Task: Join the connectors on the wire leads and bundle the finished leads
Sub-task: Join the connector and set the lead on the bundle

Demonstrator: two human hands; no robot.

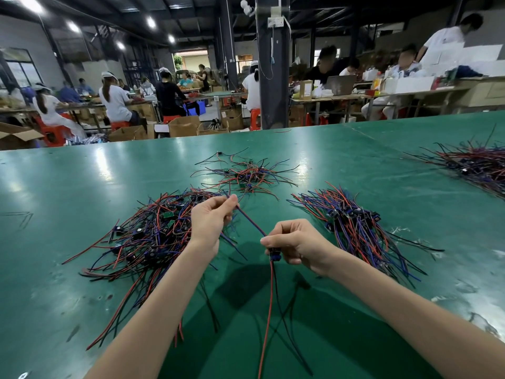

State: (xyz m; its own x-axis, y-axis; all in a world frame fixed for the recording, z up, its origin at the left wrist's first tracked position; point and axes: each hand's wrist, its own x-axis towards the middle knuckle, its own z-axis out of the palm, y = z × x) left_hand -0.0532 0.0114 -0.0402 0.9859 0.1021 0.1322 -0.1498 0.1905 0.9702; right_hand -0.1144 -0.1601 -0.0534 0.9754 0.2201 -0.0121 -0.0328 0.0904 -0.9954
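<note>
The right hand (297, 246) pinches a blue connector (273, 255); red and black wires (269, 310) hang under it. The left hand (209, 220) pinches the blue lead (250, 220) stretched between both hands. Beyond them, a far pile of leads (246, 176) lies on the green tabletop (82, 181).

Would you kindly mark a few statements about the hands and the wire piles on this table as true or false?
1. The left hand pinches a blue wire. True.
2. The right hand lies flat on the table. False: it grips a connector.
3. Below the connector hang red and black wires. True.
4. Only one pile of leads lies on the table. False: there are several, among them a left pile and a right pile.
</note>
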